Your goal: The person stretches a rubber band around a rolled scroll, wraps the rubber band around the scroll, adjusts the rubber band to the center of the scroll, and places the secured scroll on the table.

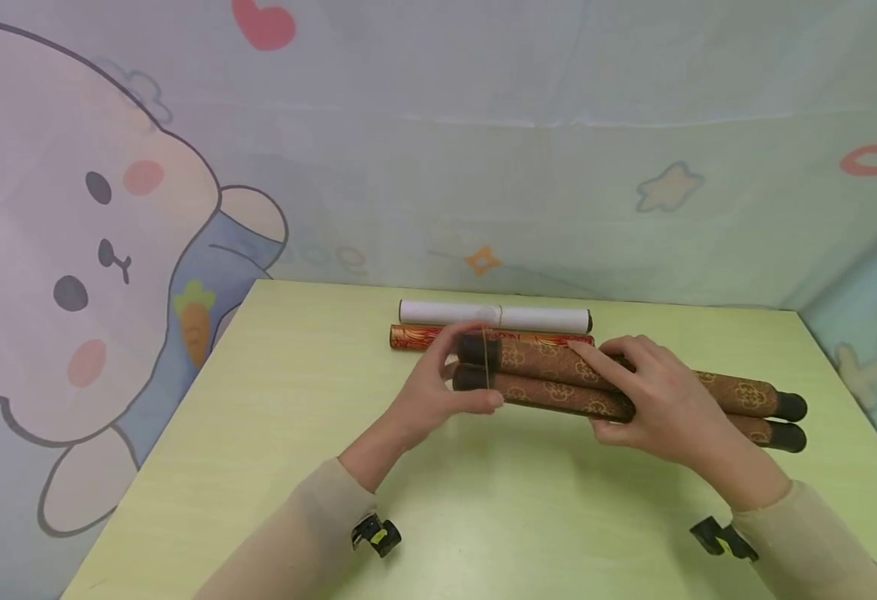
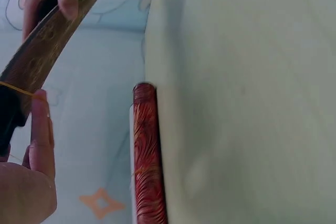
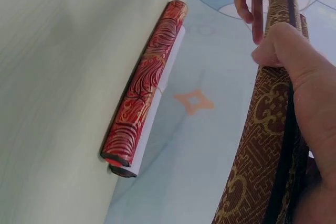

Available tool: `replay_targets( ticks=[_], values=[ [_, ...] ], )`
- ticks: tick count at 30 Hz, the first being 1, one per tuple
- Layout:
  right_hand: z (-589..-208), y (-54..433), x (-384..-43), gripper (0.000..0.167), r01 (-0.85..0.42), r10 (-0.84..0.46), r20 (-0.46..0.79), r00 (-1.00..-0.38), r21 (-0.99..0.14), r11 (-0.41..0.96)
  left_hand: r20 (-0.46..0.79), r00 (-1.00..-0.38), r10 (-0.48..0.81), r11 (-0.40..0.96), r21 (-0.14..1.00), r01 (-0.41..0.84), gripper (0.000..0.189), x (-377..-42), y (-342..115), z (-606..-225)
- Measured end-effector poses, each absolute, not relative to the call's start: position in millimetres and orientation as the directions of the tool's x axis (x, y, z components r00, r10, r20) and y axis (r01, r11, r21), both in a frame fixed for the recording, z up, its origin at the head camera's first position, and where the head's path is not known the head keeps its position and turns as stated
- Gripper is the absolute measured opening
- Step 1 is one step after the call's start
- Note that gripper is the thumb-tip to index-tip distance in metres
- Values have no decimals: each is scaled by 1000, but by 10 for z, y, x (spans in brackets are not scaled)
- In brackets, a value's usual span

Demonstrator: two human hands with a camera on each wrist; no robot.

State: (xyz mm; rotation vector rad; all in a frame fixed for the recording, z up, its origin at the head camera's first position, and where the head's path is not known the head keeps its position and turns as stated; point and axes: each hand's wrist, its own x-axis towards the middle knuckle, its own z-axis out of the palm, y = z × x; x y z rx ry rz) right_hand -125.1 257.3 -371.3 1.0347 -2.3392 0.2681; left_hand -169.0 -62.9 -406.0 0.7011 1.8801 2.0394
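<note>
Two brown rolls (image 1: pixel 539 360) with gold patterning and black end knobs lie side by side, lifted over the table and tilted slightly down to the right. My right hand (image 1: pixel 664 396) grips them around the middle, thumb and fingers on opposite sides. At their left end, my left hand (image 1: pixel 438 387) has its fingers and thumb spread around the black knobs. A thin rubber band (image 2: pixel 16 87) is stretched between its thumb and fingers, crossing the rolls near that end. In the right wrist view, the brown rolls (image 3: pixel 262 114) run up toward the spread left fingers (image 3: pixel 257 17).
Behind the hands, a red and gold patterned roll (image 1: pixel 412 337) lies on the pale yellow-green table (image 1: pixel 258 417). Right behind it is a white roll (image 1: pixel 446 312) with a band around it. A printed cloth backdrop (image 1: pixel 521 167) hangs along the table's far edge.
</note>
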Motion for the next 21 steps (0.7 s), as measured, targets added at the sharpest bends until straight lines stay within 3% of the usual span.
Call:
replay_targets(
  ticks=[4,9,14,21],
  values=[
    [-3712,2598,-1242,77,-709,-630,542,-556,86,699,182,-851,493,170,939,300,93,-1729,-703,-3932],
    [-3698,2576,-1237,83,-683,-648,507,-569,147,715,214,-795,568,374,793,481,93,-1761,-671,-3833],
    [-3675,2550,-1233,87,-677,-644,505,-574,150,721,210,-780,589,377,783,495,85,-1777,-641,-3824],
    [-3668,2542,-1230,73,-691,-646,511,-567,131,711,121,-817,564,281,902,327,82,-1777,-639,-3841]
  ],
)
